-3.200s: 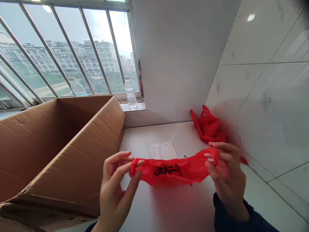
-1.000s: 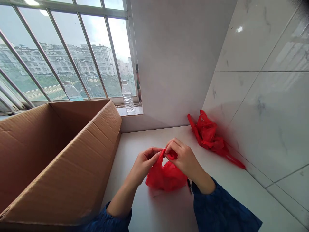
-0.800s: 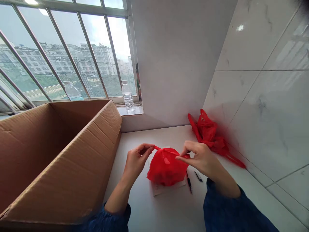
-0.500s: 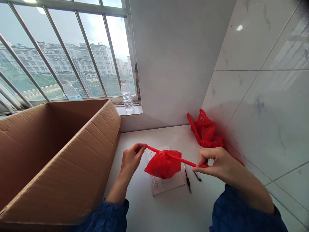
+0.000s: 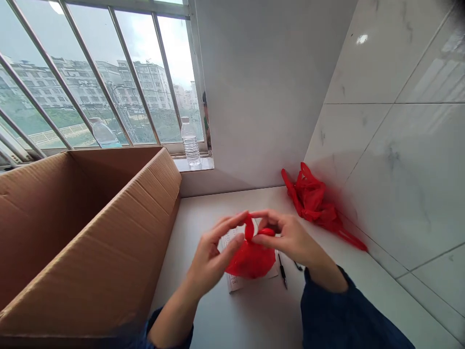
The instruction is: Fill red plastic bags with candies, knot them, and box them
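In the head view, the cardboard box (image 5: 109, 232) stands open and fills the left side of the white counter (image 5: 254, 315). Just right of the box's near corner, a small red bag (image 5: 252, 261) sits on a printed sheet of paper (image 5: 235, 282), bunched into a round bundle.

Both hands meet above the bag, right of the box. The left hand (image 5: 210, 254) pinches one twisted handle of the bag between thumb and fingertips, so a red loop stands up there. The right hand (image 5: 292, 238) is closed on the other handle, its fingers curled over the red strip. The two hands are almost touching.

A black pen (image 5: 282, 275) lies on the counter right of the box, just past the paper's edge. Farther right of the box, a pile of red bags (image 5: 315, 202) rests against the tiled wall (image 5: 399, 160). Beyond the box's far right corner, a water bottle (image 5: 190, 143) stands upright on the window sill (image 5: 198, 165).
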### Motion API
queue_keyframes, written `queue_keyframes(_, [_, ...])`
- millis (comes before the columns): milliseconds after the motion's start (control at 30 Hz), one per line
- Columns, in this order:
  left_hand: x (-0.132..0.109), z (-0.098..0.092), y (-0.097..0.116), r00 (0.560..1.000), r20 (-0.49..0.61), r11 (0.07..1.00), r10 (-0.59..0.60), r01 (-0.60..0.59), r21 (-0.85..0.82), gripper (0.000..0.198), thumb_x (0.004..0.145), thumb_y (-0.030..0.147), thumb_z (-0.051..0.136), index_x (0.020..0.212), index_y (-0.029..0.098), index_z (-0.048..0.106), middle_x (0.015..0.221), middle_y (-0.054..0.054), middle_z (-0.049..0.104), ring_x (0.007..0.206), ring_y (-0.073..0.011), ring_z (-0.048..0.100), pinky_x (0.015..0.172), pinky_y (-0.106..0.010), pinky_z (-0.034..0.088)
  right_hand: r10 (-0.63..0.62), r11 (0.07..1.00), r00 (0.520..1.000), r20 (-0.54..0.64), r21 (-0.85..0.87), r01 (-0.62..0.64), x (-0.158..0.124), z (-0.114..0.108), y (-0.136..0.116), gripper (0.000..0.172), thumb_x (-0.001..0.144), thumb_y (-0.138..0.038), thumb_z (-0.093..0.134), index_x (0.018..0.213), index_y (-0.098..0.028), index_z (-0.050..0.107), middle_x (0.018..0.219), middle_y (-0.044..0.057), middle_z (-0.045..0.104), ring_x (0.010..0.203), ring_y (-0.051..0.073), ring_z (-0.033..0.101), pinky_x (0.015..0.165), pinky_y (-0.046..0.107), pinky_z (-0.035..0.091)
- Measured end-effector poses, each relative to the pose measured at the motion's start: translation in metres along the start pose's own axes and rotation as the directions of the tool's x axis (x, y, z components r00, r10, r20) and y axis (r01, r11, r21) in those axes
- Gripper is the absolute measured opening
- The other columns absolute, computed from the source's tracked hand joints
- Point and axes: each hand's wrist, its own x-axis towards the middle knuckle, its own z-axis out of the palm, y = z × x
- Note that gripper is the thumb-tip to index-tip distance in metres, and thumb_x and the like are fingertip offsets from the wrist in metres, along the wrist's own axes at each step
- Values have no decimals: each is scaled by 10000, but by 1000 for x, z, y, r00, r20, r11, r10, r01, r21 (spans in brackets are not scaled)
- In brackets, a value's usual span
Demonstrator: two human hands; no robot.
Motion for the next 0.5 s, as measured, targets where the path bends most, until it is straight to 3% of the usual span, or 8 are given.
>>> queue_keyframes(67, [-5, 6, 9, 994, 96, 999, 42, -39, -36, 388, 989, 279, 549, 1376, 304, 562, 1348, -69, 610, 1255, -220, 547, 1075, -370, 429, -13, 999, 1000, 6, -34, 14, 9, 15, 3, 149, 861, -328, 707, 949, -211, 679, 749, -38, 610, 692, 126, 548, 640, 256, 437])
queue_keyframes(167, [-6, 11, 3, 995, 95, 998, 35, -31, -45, 648, 938, 269, 629, 1495, 359, 311, 1478, -75, 491, 1331, -233, 478, 1108, -422, 402, -48, 995, 991, -128, -91, 36, 13, 24, 6, 193, 879, -381, 684, 826, -197, 662, 709, -29, 632, 657, 136, 562, 621, 270, 444])
queue_keyframes(233, [-4, 17, -13, 994, 106, 998, -10, 3, 61, 987, 783, 293, 803, 1528, 366, 158, 1538, -102, 408, 1355, -276, 448, 1076, -443, 425, -68, 997, 987, -144, -42, 63, 13, 24, 6, 210, 888, -404, 674, 842, -199, 661, 694, -25, 645, 658, 148, 592, 640, 282, 475])
queue_keyframes(300, [-2, 25, -33, 988, 143, 976, -58, 27, 215, 1124, 612, 276, 903, 1509, 309, 226, 1440, -125, 515, 1263, -319, 522, 1000, -437, 464, -100, 995, 985, -141, 15, 104, 12, 24, 5, 198, 889, -398, 675, 846, -205, 666, 713, -19, 659, 688, 155, 620, 676, 287, 501])
queue_keyframes(367, [0, 32, -53, 981, 170, 951, -99, 43, 305, 772, 655, 221, 823, 1344, 234, 475, 1127, -82, 691, 1018, -291, 642, 870, -380, 499, -137, 990, 978, -160, 10, 140, 12, 24, 5, 191, 893, -390, 672, 825, -212, 673, 753, -13, 671, 726, 155, 635, 712, 285, 512])
queue_keyframes(433, [3, 35, -67, 979, 165, 945, -122, 64, 321, 308, 767, 171, 637, 1073, 192, 614, 875, -34, 708, 803, -227, 657, 745, -310, 491, -154, 988, 976, -153, 1, 156, 12, 20, 7, 173, 900, -392, 664, 938, -224, 686, 847, -1, 690, 820, 165, 656, 785, 298, 521])
queue_keyframes(467, [4, 35, -71, 980, 150, 946, -128, 75, 314, 196, 799, 160, 559, 984, 181, 621, 828, -28, 700, 752, -206, 648, 702, -286, 480, -150, 989, 981, -121, -7, 150, 13, 18, 10, 256, 888, -393, 682, 1092, -238, 665, 924, 8, 696, 902, 176, 662, 850, 319, 517])
queue_keyframes(500, [5, 33, -74, 983, 131, 948, -129, 84, 307, 155, 819, 164, 509, 934, 173, 613, 824, -29, 699, 740, -198, 644, 679, -271, 475, -138, 990, 987, -79, -30, 136, 14, 15, 14, 457, 857, -396, 719, 1272, -256, 587, 1032, 25, 690, 1007, 193, 652, 926, 351, 500])
